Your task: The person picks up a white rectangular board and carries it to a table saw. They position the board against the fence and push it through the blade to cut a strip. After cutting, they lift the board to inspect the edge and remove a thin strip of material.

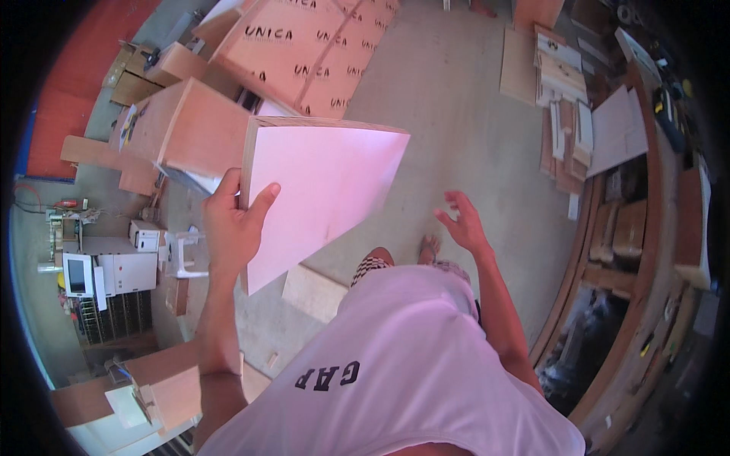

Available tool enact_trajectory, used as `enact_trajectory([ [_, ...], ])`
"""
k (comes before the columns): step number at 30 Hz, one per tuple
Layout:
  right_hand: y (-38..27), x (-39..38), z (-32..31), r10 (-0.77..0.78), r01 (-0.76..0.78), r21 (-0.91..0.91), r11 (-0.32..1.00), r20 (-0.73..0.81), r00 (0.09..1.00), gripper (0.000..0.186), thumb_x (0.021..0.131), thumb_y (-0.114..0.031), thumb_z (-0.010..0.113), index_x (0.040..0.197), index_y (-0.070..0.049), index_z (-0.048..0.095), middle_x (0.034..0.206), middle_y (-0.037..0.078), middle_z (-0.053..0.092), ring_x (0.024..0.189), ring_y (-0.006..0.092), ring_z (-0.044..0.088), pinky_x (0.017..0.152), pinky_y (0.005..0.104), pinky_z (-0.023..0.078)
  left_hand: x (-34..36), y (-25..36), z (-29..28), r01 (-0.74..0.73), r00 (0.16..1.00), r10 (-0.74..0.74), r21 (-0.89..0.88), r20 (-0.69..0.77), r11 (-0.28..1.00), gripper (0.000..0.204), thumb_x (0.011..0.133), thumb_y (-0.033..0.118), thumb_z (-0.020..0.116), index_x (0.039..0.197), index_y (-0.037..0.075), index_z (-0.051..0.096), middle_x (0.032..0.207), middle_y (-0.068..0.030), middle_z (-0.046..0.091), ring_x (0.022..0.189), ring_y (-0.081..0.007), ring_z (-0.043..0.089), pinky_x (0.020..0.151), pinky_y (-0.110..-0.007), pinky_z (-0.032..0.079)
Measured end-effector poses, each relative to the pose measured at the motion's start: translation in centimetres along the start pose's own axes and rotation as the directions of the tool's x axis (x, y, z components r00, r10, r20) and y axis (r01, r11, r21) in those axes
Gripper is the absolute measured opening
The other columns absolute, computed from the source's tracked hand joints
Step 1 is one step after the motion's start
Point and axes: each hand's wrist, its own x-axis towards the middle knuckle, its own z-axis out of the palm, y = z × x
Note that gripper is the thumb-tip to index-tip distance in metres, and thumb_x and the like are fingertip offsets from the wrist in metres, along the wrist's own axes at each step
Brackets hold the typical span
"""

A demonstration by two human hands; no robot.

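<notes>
A white-faced wooden panel [319, 190] with bare, layered-looking edges is held up in front of me, tilted. My left hand [236, 224] grips it by its left edge, with the thumb on the white face and the fingers wrapped behind, where they are hidden. To the right of the panel, apart from it, my right hand [462, 222] hangs in the air over the floor. Its fingers are loosely bent and spread, and nothing is in them.
Large wrapped boards [304, 53] and a wooden box [190, 129] stand at the far left. A white machine with a screen [114, 273] is at the left. Stacked wood pieces [563, 72] and a shelved workbench [639, 289] line the right. A pale board [315, 292] lies on the floor.
</notes>
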Motion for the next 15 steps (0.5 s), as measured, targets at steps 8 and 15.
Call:
enact_trajectory([
  [8,-22.6,30.3,-12.7,-0.793,0.724,-0.334,0.604,-0.158,0.588,0.092,0.084,-0.061,0.087,0.143,0.003,0.055,0.129,0.028,0.062,0.127,0.0403,0.06,0.107,0.0522,0.048,23.4,8.6,2.6,-0.216,0.976,0.212,-0.157,-0.048,0.964,0.023,0.094,0.01,0.084,0.109,-0.003,0.072,0.089,-0.0054,0.077,0.077,-0.0067,0.066,0.069,-0.024,0.052],
  [15,-21.4,49.0,-17.6,-0.703,0.672,-0.209,0.71,-0.243,0.668,0.071,0.088,-0.07,0.08,0.086,-0.003,0.056,0.062,0.016,0.056,0.051,0.0367,0.058,0.054,0.0429,0.049,46.3,8.4,9.8,-0.348,0.929,0.365,-0.188,0.067,0.919,0.031,0.091,0.016,0.087,0.11,-0.004,0.072,0.077,-0.0052,0.074,0.069,-0.006,0.065,0.063,-0.025,0.05],
])
